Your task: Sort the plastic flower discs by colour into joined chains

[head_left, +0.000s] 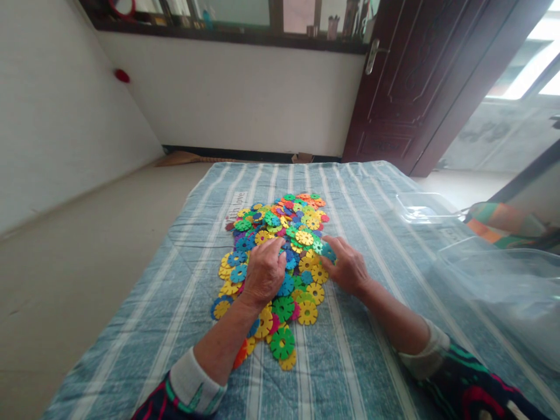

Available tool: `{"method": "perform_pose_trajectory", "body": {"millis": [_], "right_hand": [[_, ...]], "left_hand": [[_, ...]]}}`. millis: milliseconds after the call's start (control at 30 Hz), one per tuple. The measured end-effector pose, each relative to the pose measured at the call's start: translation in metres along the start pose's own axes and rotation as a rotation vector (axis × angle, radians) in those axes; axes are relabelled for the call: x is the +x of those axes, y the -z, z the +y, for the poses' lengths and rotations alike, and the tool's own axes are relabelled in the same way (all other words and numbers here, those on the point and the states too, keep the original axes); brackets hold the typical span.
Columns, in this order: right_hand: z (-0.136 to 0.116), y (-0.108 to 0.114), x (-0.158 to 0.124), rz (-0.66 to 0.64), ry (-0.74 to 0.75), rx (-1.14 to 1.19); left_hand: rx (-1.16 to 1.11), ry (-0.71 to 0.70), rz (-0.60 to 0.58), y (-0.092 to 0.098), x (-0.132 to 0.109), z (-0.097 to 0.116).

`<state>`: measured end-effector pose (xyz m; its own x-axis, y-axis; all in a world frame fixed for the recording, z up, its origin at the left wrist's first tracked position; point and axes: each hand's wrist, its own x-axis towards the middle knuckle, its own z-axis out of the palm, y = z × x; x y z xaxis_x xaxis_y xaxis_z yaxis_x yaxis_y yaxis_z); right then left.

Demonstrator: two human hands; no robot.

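We see the discs point(286, 284) lying loosely heaped; our right grip point(349, 268) pinches one teal disc point(328, 252), our left grip point(266, 269) we cannot tell.

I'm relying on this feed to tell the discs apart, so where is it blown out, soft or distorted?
Head view: the bright panes at upper right are blown to white; the disc pile reads clearly by colour, though fine edges are soft; the larger clear container at right looks hazy; the door leans outward, probably from the wide lens and downward tilt.
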<state>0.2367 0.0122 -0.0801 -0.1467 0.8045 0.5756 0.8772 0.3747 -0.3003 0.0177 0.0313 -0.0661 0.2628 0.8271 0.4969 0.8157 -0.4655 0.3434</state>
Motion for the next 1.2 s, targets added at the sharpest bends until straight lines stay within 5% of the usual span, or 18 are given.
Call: {"method": "perform_pose_trajectory", "body": {"millis": [500,833,1200], "right_hand": [[0.042,0.012,0.013,-0.229,-0.213,0.037],[0.054,0.019,0.015,-0.343,0.038,0.161],[0.051,0.019,0.016,-0.314,0.045,0.107]], "left_hand": [[-0.011,-0.024,0.019,-0.004,0.001,-0.007],[-0.013,-0.034,0.039,-0.007,0.001,-0.012],[0.003,-0.039,0.026,0.0,0.001,-0.009]]}}
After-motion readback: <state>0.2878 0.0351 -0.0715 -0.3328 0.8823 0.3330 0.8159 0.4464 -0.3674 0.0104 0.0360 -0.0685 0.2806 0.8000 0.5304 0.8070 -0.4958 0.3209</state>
